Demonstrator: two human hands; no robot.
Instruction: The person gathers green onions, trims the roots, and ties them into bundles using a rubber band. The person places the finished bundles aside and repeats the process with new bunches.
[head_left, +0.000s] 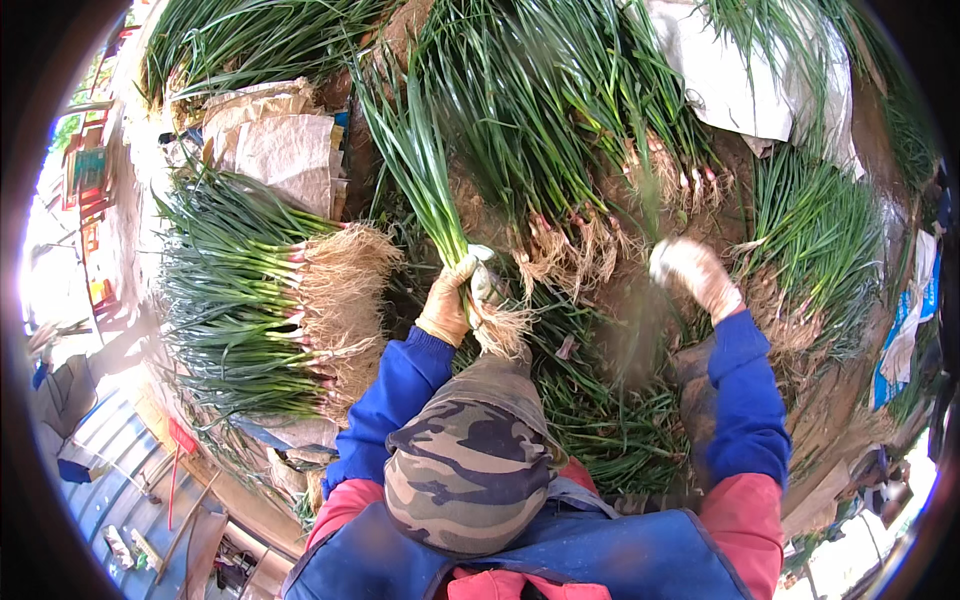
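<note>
Gripped near its base in my gloved left hand (448, 296) is a bunch of green onions (442, 217). Its long leaves point away from me, and its pale roots (504, 326) hang out beside the hand toward my cap's brim. My gloved right hand (694, 274) is apart from the bunch, off to the right, and blurred by motion. A blurred green streak (639, 330) runs just left of that hand; whether the fingers hold any of it is unclear. Loose stripped leaves (615, 427) lie below, between my arms.
A stacked row of green onions (255, 300) lies at left, roots facing inward. More onions with roots (570, 240) spread ahead, and another pile (814, 232) is at right. A folded sack (270, 154), a white sheet (739, 67) and a person (64, 405) are farther out.
</note>
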